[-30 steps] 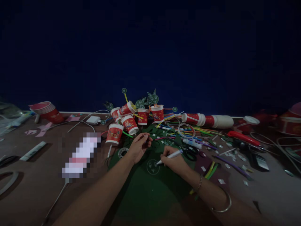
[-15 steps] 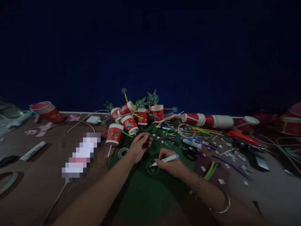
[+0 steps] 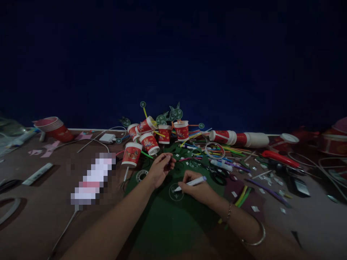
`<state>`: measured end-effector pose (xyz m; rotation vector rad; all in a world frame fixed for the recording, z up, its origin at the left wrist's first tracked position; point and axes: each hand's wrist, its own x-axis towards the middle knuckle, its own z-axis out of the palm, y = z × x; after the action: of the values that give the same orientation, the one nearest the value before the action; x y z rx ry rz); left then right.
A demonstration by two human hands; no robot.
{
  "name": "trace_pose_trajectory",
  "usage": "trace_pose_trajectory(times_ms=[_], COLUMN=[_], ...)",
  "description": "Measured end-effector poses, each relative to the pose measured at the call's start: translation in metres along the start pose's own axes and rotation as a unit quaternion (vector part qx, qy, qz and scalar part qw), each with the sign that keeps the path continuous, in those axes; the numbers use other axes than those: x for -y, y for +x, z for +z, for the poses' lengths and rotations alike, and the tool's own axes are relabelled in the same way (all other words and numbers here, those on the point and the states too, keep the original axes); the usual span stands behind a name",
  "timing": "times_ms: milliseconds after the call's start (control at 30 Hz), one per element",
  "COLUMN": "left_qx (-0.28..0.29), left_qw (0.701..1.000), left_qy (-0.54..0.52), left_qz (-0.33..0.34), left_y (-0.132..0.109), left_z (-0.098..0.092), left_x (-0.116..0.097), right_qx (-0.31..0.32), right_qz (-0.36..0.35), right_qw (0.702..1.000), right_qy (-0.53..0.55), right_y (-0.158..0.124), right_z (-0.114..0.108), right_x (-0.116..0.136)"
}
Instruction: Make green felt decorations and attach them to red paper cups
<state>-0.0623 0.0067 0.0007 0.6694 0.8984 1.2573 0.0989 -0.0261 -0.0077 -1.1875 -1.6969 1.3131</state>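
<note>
Right hand (image 3: 199, 189) is pinching pen (image 3: 193, 181) low, likely for fine control over drawing (image 3: 176, 196); left hand (image 3: 159, 170) is sitting half-curled, farther left, whether holding anything I cannot tell.

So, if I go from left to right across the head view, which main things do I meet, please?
Stack of red cups, white adapter, left hand, white marker held in the right hand, yellow and green strips, long red object.
</note>
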Motion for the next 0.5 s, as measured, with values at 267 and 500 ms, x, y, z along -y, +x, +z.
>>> trace_pose_trajectory(times_ms=[267, 500], left_qx=[-0.006, -0.008], left_qw=[1.000, 1.000], left_qy=[0.016, 0.016], left_qz=[0.002, 0.008], left_y=[0.001, 0.003], left_z=[-0.001, -0.001], left_x=[0.001, 0.003], right_qx=[-0.046, -0.036], right_qz=[0.044, 0.013], right_qw=[0.995, 0.998], right_qy=[0.083, 0.056], right_y=[0.018, 0.020], right_z=[-0.009, -0.010], right_x=[-0.003, -0.002])
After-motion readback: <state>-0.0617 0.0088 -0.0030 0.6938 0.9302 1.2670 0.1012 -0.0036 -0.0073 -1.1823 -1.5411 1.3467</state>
